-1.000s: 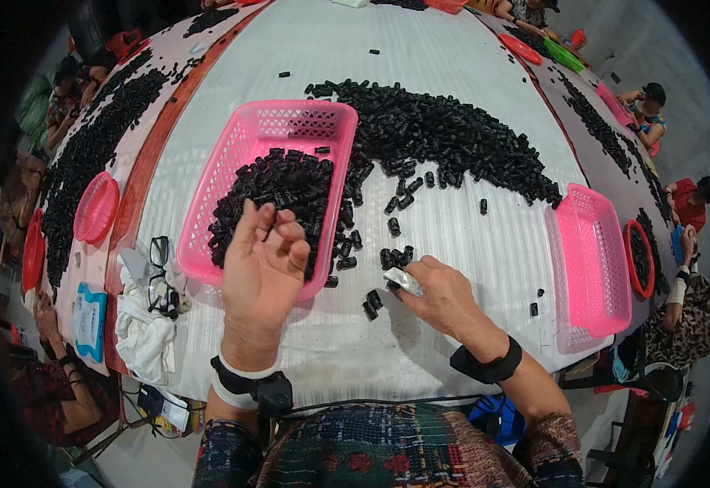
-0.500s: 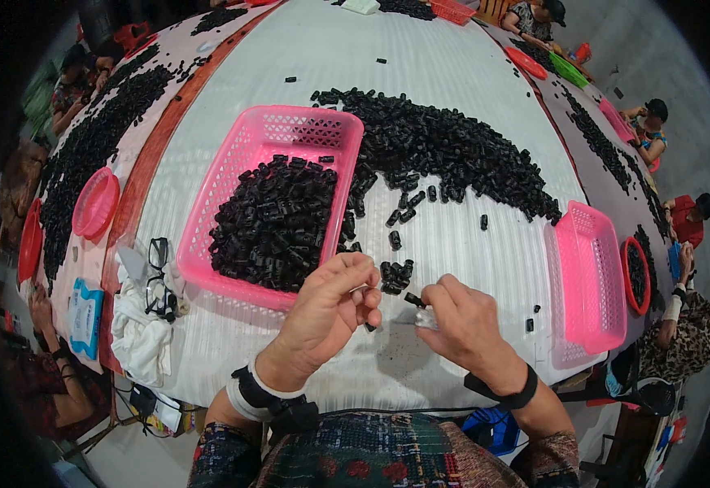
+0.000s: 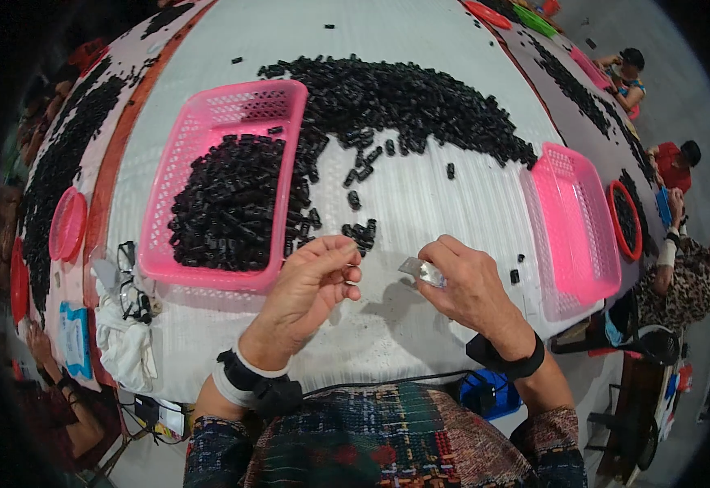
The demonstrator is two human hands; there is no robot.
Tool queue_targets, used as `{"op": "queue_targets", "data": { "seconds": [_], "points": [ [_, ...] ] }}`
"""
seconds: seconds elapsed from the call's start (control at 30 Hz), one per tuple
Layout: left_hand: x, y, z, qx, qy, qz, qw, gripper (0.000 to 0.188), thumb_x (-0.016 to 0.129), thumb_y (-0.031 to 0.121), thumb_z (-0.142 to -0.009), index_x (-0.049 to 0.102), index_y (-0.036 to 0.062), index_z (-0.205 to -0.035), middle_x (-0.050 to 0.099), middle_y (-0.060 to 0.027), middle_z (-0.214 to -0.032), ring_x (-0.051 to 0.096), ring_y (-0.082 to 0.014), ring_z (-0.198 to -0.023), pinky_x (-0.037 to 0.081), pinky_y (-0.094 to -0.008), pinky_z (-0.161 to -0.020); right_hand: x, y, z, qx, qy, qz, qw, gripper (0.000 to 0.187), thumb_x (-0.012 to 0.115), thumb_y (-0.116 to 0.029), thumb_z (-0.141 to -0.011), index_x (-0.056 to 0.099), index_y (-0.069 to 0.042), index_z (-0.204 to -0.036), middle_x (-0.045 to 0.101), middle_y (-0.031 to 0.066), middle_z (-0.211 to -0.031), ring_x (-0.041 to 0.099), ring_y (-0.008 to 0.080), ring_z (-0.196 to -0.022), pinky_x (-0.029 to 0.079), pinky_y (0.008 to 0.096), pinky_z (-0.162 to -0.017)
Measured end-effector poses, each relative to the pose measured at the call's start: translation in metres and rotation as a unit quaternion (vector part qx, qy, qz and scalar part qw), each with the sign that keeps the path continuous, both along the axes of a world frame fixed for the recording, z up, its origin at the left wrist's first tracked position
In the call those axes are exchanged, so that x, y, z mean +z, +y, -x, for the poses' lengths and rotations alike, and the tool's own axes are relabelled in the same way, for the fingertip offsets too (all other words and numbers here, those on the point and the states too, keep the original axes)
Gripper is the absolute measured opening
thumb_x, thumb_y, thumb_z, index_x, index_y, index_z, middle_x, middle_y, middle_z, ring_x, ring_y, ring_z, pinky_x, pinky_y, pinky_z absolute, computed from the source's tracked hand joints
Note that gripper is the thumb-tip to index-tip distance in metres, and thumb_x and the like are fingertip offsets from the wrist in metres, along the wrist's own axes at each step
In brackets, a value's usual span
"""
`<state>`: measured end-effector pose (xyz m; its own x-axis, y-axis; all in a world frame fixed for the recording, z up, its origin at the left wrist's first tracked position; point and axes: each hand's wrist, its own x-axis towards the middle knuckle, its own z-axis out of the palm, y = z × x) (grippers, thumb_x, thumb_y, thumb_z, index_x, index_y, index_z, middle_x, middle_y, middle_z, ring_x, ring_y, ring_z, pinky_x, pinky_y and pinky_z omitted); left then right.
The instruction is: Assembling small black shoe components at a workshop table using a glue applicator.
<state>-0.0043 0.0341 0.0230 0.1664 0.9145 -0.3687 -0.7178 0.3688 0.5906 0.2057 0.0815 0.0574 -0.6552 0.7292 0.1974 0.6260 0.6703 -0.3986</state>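
Note:
My left hand (image 3: pixel 310 289) hovers over the white table (image 3: pixel 420 211) just in front of the near corner of the big pink basket (image 3: pixel 233 171), fingers pinched together on a small black piece. My right hand (image 3: pixel 469 285) is a short way to the right, holding a small clear shiny piece (image 3: pixel 420 270) between thumb and fingers. The basket is filled with small black pieces (image 3: pixel 229 203). A long heap of the same black pieces (image 3: pixel 404 102) lies across the table beyond my hands, and a small cluster (image 3: pixel 361 234) sits just past my fingertips.
A second pink basket (image 3: pixel 570 236), nearly bare, stands at the right. Spectacles (image 3: pixel 131 281) and a white cloth (image 3: pixel 123 346) lie at the left edge. Red lids and more black heaps line the neighbouring tables. Other people sit at the right.
My left hand came back from over the big basket to the table in front of me. Both hands first met close together, then drew slightly apart.

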Motion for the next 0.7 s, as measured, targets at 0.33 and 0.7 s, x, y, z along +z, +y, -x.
{"op": "queue_targets", "data": {
  "seconds": [0.33, 0.7],
  "points": [
    [-0.002, -0.001, -0.001, -0.021, -0.002, 0.014, 1.0, 0.009, 0.055, 0.013, -0.085, 0.054, 0.0057, -0.09, 0.056, -0.0033, -0.081, 0.053, -0.0098, -0.066, 0.05, -0.0235, -0.053, -0.001, 0.003, -0.062, -0.067, -0.102, 0.175, 0.977, 0.028, 0.064, -0.021, -0.07, 0.055, -0.001, -0.086, 0.058, 0.0172, -0.076, 0.058, 0.0321, -0.07, 0.045, 0.0383, -0.062],
    [-0.001, -0.003, -0.01, -0.039, 0.008, 0.029, 0.999, 0.009, 0.055, 0.011, -0.084, 0.052, 0.0043, -0.09, 0.053, -0.0028, -0.078, 0.051, -0.009, -0.066, 0.046, -0.0225, -0.053, -0.024, -0.036, -0.045, 0.014, -0.15, 0.122, 0.981, 0.042, 0.069, -0.019, -0.068, 0.047, -0.008, -0.102, 0.055, 0.0112, -0.078, 0.059, 0.0279, -0.064, 0.047, 0.035, -0.051]
  ]
}}
